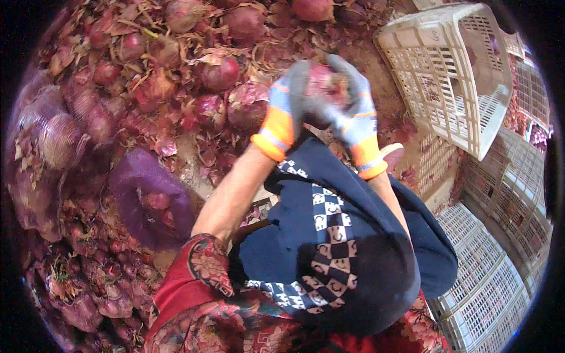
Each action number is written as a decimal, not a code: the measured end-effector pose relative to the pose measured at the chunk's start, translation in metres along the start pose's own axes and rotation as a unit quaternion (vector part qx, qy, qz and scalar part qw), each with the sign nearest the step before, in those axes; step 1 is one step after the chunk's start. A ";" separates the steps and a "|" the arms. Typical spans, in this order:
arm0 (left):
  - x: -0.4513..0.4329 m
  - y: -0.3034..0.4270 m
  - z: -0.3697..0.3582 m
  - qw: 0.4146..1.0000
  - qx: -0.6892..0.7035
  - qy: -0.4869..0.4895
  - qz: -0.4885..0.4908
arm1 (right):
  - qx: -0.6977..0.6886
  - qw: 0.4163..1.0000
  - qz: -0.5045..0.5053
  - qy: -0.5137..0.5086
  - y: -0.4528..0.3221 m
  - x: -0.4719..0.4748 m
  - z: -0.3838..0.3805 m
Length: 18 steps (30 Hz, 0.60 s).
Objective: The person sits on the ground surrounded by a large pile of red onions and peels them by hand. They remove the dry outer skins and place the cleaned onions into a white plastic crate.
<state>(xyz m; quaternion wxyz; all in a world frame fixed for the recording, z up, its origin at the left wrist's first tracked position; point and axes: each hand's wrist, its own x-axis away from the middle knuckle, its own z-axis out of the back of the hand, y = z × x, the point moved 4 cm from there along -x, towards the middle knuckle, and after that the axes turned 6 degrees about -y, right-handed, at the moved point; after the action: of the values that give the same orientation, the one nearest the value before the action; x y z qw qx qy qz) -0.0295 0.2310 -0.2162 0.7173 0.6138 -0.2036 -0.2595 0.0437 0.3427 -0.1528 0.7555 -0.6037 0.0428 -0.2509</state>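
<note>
A red onion is held between my two gloved hands, above my knees. My left hand, in a grey, blue and orange knit glove, cups its left side. Around the other side curl the fingers of my right hand, in a matching glove and blurred by motion. The palms hide part of the onion. Just left of my hands, a red onion with loose papery skin lies on the heap, with another onion behind it.
A white plastic crate lies tilted on its side at upper right. More crates stand at lower right. An open purple mesh bag holds a few onions at my left. Filled mesh bags line the left edge. Onion skins litter the ground.
</note>
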 end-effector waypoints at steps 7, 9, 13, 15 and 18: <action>0.028 -0.014 0.003 0.985 -0.096 -0.038 0.141 | -0.242 0.970 -0.009 0.031 0.012 -0.006 0.053; 0.037 -0.036 0.044 0.953 -0.294 -0.016 0.076 | -0.380 0.925 0.013 -0.018 -0.014 -0.023 0.099; 0.013 -0.046 0.115 0.872 -0.463 0.047 0.150 | -0.517 0.846 0.045 -0.127 -0.014 -0.045 0.173; -0.002 -0.066 0.119 0.803 -0.538 -0.054 0.250 | -0.493 0.862 0.015 -0.121 0.011 -0.056 0.146; -0.025 -0.082 0.115 0.775 -0.571 -0.083 0.255 | -0.596 0.784 -0.118 -0.130 0.029 -0.049 0.066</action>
<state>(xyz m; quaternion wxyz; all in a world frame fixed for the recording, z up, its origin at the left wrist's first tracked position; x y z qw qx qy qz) -0.1291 0.1486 -0.2780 0.9562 -0.0076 -0.2262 -0.1856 0.0352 0.4264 -0.1742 0.2086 -0.9608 0.0135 -0.1822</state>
